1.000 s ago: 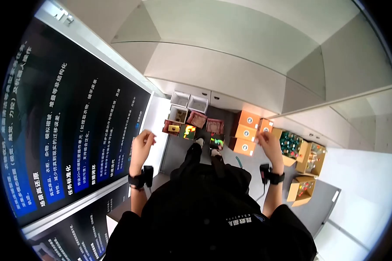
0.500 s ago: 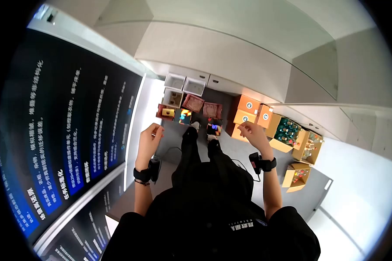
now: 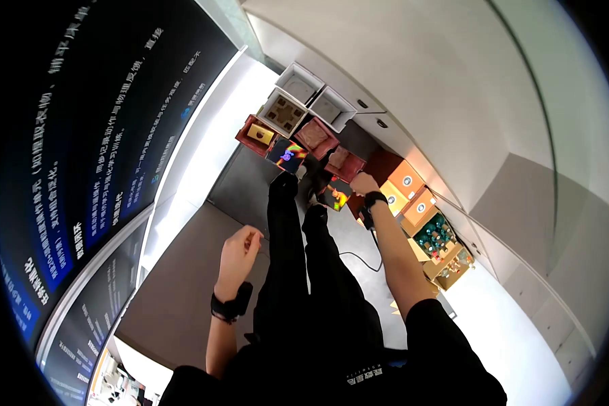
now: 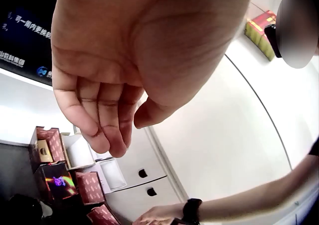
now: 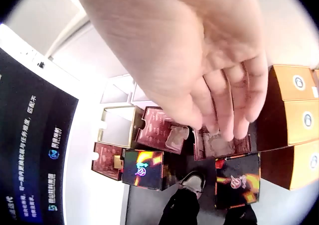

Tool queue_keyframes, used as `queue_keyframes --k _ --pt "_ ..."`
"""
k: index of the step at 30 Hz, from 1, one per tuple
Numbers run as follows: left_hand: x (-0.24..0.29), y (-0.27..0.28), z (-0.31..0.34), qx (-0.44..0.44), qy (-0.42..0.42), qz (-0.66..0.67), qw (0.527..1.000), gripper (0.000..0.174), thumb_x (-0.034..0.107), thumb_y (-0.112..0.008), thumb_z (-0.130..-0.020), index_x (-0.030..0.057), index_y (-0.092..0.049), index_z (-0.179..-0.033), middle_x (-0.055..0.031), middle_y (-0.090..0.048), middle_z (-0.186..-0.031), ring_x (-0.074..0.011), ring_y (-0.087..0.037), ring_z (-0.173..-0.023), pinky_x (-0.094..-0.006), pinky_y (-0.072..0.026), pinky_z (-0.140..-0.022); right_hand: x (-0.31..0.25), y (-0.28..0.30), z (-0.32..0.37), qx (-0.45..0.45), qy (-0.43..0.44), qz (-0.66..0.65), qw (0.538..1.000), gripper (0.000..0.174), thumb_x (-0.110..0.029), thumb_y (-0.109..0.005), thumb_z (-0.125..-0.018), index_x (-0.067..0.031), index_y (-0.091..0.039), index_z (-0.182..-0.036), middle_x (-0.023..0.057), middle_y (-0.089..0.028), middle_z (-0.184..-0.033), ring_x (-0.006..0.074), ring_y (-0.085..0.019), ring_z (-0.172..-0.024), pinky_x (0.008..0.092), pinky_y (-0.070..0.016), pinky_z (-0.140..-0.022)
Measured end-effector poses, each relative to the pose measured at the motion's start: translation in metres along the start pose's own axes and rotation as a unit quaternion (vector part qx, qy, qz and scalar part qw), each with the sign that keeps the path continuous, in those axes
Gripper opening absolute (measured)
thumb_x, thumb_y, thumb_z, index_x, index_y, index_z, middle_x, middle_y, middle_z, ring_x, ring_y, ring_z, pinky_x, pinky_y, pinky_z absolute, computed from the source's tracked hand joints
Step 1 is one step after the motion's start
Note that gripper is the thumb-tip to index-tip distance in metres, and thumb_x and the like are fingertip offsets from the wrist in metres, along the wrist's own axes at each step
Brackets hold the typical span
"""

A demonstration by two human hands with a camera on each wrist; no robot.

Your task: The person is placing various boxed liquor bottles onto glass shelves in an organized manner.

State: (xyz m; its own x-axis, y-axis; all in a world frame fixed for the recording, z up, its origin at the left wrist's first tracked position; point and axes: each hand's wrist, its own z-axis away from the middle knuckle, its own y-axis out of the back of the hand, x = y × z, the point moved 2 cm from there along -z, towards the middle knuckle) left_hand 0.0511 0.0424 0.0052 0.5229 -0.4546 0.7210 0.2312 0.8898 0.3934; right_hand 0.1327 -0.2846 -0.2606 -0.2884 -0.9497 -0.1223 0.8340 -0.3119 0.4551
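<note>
My left hand (image 3: 239,257) hangs in the air with loosely bent fingers and holds nothing; in the left wrist view the palm of that hand (image 4: 129,60) faces the camera. My right hand (image 3: 364,184) reaches forward above the boxes, and the right wrist view shows that hand (image 5: 199,60) with relaxed fingers and nothing in them. Below it lie open red boxes (image 3: 345,164) and a black box with a bright print (image 3: 336,194). A second black printed box (image 3: 287,155) stands by the feet.
White open boxes (image 3: 331,108) stand against the cabinet (image 3: 413,101). Orange boxes (image 3: 406,179) and cartons with bottles (image 3: 434,235) line its base at the right. A large dark panel with text (image 3: 115,101) is on the left; a cable (image 3: 362,260) lies on the floor.
The head view has turned and moved nearer the boxes. My right hand has moved forward, toward the red boxes; my left hand now appears lower in view. Neither hand has taken hold of anything.
</note>
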Motion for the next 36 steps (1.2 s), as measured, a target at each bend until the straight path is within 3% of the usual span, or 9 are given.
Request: queue_keyframes --k 1,4,10,12,14,20,21,26,36 --pt "-0.011 -0.002 0.001 0.009 0.016 0.025 1.000 0.010 0.007 -0.051 -0.086 -0.0003 -0.057 -0.084 -0.0086 -0.055 -0.062 -0.0135 -0.055 -0.055 -0.0241 -0.0430 -0.052 -0.012 0.001 -0.018 0.041 0.067 0.108 0.991 0.025 -0.023 -0.055 -0.073 -0.0031 -0.065 -0.085 0.0180 -0.063 -0.090 0.0347 -0.060 -0.089 0.0433 -0.0492 -0.075" --pt "-0.047 -0.007 0.006 0.027 0.073 0.021 0.997 0.010 0.006 -0.051 -0.087 -0.0003 -0.058 -0.085 -0.0084 -0.055 -0.062 -0.0131 -0.054 -0.055 -0.0235 -0.0430 -0.053 -0.056 0.001 -0.052 0.122 0.139 0.048 0.982 0.024 -0.022 -0.057 -0.072 -0.0030 -0.065 -0.085 0.0187 -0.063 -0.090 0.0348 -0.060 -0.088 0.0432 -0.0492 -0.076" --pt "-0.078 -0.004 0.013 0.055 0.145 0.044 0.987 0.011 0.006 -0.050 -0.087 -0.0014 -0.058 -0.085 -0.0073 -0.056 -0.065 -0.0110 -0.053 -0.055 -0.0227 -0.0420 -0.052 -0.102 -0.037 -0.094 0.112 0.100 0.059 0.987 0.024 -0.020 -0.060 -0.069 -0.0007 -0.063 -0.083 0.0221 -0.062 -0.086 0.0370 -0.061 -0.083 0.0448 -0.0490 -0.074" --pt "-0.087 -0.001 0.015 0.065 0.153 0.039 0.985 0.011 0.006 -0.050 -0.088 -0.0013 -0.058 -0.085 -0.0072 -0.056 -0.066 -0.0108 -0.052 -0.054 -0.0227 -0.0419 -0.052 -0.103 -0.057 -0.108 0.138 0.094 0.163 0.972 0.019 -0.019 -0.053 -0.076 -0.0051 -0.064 -0.083 0.0171 -0.065 -0.086 0.0329 -0.063 -0.082 0.0442 -0.0501 -0.071" --pt "-0.095 0.001 0.015 0.070 0.160 0.030 0.984 0.011 0.006 -0.050 -0.088 -0.0013 -0.058 -0.086 -0.0071 -0.056 -0.066 -0.0105 -0.051 -0.054 -0.0226 -0.0418 -0.051 -0.102 -0.074 -0.123 0.150 0.117 0.155 0.969 0.019 -0.016 -0.050 -0.078 -0.0038 -0.063 -0.085 0.0175 -0.065 -0.086 0.0332 -0.063 -0.081 0.0435 -0.0507 -0.070" --pt "-0.117 0.004 0.015 0.049 0.195 0.039 0.979 0.012 0.006 -0.048 -0.088 -0.0013 -0.058 -0.088 -0.0064 -0.058 -0.069 -0.0110 -0.052 -0.056 -0.0223 -0.0423 -0.051 -0.103 -0.091 -0.149 0.107 -0.021 0.046 0.993 0.023 -0.017 -0.051 -0.077 -0.0027 -0.064 -0.090 0.0201 -0.063 -0.093 0.0353 -0.061 -0.087 0.0435 -0.0501 -0.074" --pt "-0.120 0.006 0.013 0.051 0.193 0.035 0.979 0.012 0.006 -0.048 -0.088 -0.0012 -0.059 -0.088 -0.0063 -0.058 -0.069 -0.0113 -0.053 -0.057 -0.0226 -0.0424 -0.051 -0.106 -0.089 -0.149 0.115 -0.048 0.049 0.991 0.023 -0.015 -0.047 -0.080 -0.0047 -0.066 -0.090 0.0192 -0.063 -0.095 0.0337 -0.062 -0.088 0.0427 -0.0504 -0.075" --pt "-0.122 0.019 0.005 0.054 0.183 0.026 0.981 0.013 0.005 -0.048 -0.088 -0.0010 -0.059 -0.089 -0.0068 -0.059 -0.070 -0.0119 -0.055 -0.058 -0.0234 -0.0433 -0.051 -0.115 -0.082 -0.152 0.144 -0.037 0.116 0.982 0.024 -0.016 -0.045 -0.082 -0.0067 -0.067 -0.084 0.0147 -0.065 -0.090 0.0305 -0.064 -0.082 0.0403 -0.0515 -0.068" --pt "-0.089 0.019 -0.003 0.033 0.136 0.009 0.990 0.012 0.007 -0.049 -0.088 -0.0007 -0.059 -0.090 -0.0085 -0.058 -0.070 -0.0143 -0.055 -0.058 -0.0252 -0.0453 -0.052 -0.091 -0.075 -0.098 0.239 0.081 0.169 0.953 0.018 -0.015 -0.052 -0.072 -0.0055 -0.066 -0.067 0.0143 -0.064 -0.070 0.0305 -0.064 -0.065 0.0406 -0.0508 -0.058"
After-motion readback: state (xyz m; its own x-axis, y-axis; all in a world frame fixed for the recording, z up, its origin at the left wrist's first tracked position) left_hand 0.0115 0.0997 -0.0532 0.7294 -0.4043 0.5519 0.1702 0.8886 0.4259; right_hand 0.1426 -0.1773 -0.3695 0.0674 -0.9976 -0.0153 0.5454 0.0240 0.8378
